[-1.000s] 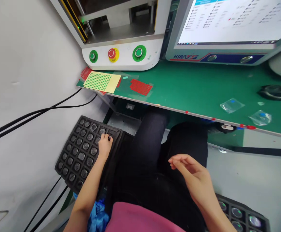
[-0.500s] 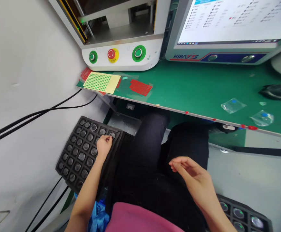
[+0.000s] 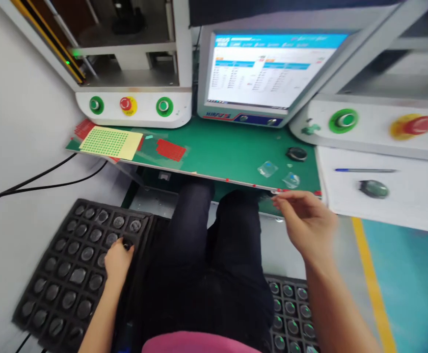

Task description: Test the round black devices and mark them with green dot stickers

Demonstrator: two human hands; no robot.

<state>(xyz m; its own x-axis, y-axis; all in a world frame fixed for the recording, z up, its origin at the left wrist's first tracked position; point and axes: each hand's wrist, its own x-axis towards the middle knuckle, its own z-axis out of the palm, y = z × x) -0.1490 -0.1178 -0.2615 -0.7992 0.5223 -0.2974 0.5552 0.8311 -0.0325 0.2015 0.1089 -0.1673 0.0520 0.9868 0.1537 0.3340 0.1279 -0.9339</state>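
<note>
My left hand [image 3: 119,261] is over the right side of a black foam tray [image 3: 55,235], its fingers closed on a dark round watch-like piece [image 3: 127,244], partly hidden by the fingers. Round glass-faced pieces, such as this one [image 3: 135,225], sit in the tray's square pockets. My right hand [image 3: 307,215] is raised in front of the bench edge, thumb and fingertips pinched together. A faint clear sliver seems to show at those fingertips, too blurred to name.
A second black tray [image 3: 298,308] of round pieces with green dots stands low right. On the green bench [image 3: 214,152] lie a dot-sticker sheet [image 3: 107,142], red stickers [image 3: 171,149], clear film pieces [image 3: 267,169] and a dark round piece [image 3: 297,154]. Button panels and a monitor [image 3: 251,73] stand behind.
The view has swung right, bringing in a second machine and a white sheet with a pen. My left hand has left the corner pocket for a nearer one. My right hand has moved forward toward the bench.
</note>
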